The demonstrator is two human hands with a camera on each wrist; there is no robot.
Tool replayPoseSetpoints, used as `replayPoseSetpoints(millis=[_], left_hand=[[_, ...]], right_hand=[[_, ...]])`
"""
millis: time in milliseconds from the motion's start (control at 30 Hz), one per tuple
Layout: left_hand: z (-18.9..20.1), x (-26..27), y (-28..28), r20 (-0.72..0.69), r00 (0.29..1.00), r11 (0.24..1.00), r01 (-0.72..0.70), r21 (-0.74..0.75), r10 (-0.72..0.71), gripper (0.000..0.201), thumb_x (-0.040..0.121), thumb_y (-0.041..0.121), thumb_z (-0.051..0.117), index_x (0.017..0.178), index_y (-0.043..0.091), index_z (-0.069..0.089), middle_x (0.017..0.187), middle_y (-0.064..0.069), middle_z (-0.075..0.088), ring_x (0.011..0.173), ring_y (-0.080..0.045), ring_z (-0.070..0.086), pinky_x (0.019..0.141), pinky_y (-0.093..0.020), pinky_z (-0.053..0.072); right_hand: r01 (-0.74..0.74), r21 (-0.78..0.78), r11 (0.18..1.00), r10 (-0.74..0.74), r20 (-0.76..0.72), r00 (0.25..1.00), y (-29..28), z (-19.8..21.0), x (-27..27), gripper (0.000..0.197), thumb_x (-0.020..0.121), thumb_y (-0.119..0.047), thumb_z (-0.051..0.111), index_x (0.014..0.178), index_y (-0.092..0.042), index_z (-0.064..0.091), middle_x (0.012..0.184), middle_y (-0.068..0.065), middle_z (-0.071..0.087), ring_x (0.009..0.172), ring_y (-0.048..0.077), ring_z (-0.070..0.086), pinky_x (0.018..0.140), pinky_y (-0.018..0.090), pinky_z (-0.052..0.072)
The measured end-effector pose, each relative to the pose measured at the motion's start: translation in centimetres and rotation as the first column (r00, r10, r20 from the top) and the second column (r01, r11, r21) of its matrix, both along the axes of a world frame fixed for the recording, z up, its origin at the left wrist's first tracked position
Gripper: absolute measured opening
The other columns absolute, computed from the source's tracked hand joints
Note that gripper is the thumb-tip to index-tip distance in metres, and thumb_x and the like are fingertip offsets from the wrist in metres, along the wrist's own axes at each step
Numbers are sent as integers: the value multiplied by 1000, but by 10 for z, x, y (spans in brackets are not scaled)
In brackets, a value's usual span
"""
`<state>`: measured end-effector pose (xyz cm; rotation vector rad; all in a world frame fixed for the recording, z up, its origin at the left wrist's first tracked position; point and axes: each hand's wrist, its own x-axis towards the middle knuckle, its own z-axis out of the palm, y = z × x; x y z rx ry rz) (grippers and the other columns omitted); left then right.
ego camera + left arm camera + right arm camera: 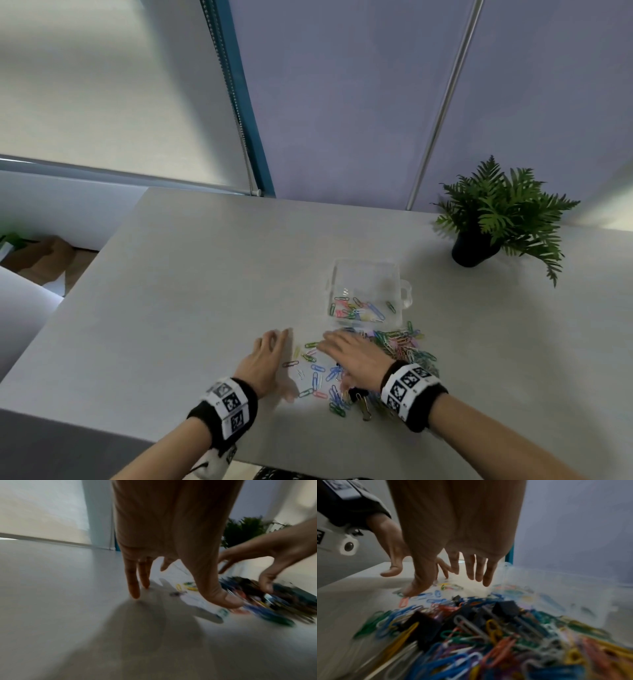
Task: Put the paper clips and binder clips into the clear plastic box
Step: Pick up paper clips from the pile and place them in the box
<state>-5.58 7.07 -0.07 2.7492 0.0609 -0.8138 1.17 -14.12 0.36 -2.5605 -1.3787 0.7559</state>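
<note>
Beside the clear plastic box [366,274], left hand [262,361] and right hand [356,358] lie flat, apparently empty; sweep scattered paper clips [318,377] together before lifting.

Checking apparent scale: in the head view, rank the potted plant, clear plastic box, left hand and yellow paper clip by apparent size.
1. potted plant
2. clear plastic box
3. left hand, not far behind the box
4. yellow paper clip, by far the smallest

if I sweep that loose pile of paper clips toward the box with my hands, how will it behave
The paper clips lie flat and thin on the smooth table, so they'll probably slide easily, though some may slip under the fingers. Tangled ones likely drag along in clumps with the black binder clips.
</note>
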Motion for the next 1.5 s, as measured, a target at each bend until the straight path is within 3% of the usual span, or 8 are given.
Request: replayPoseSetpoints(millis=[167,467,667,900,1067,1267,1400,1500], left_hand=[[-19,-9,-34,86,992,994,-100,44,96,121,54,45,82,144,11,9,137,-9,23,124,-25,29,105,-33,38],[-22,20,-19,124,925,924,-331,-193,358,24,73,11,66,93,10,54,103,-10,59,97,-28,57,79,-30,41],[-22,21,-20,104,956,958,-262,-113,274,15,78,15,63,92,9,61,106,-8,61,100,-26,56,79,-29,41],[-14,20,-19,123,972,976,-186,-116,200,4,84,18,56,86,16,53,105,-5,60,100,-26,56,77,-32,43],[-2,29,-21,27,956,880,-260,-397,294,14,84,8,62,77,19,56,79,-3,64,70,-20,62,70,-29,52],[20,69,-51,50,941,770,-242,-591,334,7,89,8,56,92,7,63,76,-2,67,49,10,55,57,-8,49],[31,106,-71,144,953,853,-164,-495,267,15,89,4,56,100,1,65,96,-16,70,72,-14,64,70,-14,48],[39,118,-76,174,980,925,-21,-380,94,30,85,-9,49,106,3,66,113,-13,67,106,-24,61,90,-19,42]], right_hand=[[-20,-87,996,23,36,999,29,-26,-11,106,69,-37,75,144,-10,6,154,15,4,142,31,3,116,44,6],[244,129,961,-253,63,965,54,-28,4,34,80,-18,65,109,-8,48,114,9,49,110,25,44,93,37,42],[225,95,970,-234,101,967,55,-27,-2,21,85,-5,55,105,-5,51,113,12,53,111,27,42,94,35,35],[294,155,943,-289,-51,956,33,-24,3,10,85,-10,57,93,-13,51,97,6,58,93,24,51,70,31,38],[687,249,683,-533,-473,702,2,-7,13,19,79,-10,67,74,-21,53,76,-10,58,71,1,54,62,9,40],[896,301,327,-608,-659,443,-32,8,39,9,79,-6,66,85,-9,59,81,7,66,67,15,63,61,18,52],[904,331,269,-666,-614,423,-36,9,60,9,81,-2,63,86,-7,58,77,7,64,67,21,62,59,21,51],[877,328,351,-709,-519,478,-33,7,68,11,82,2,58,89,-7,61,85,8,65,79,21,61,70,22,49]])
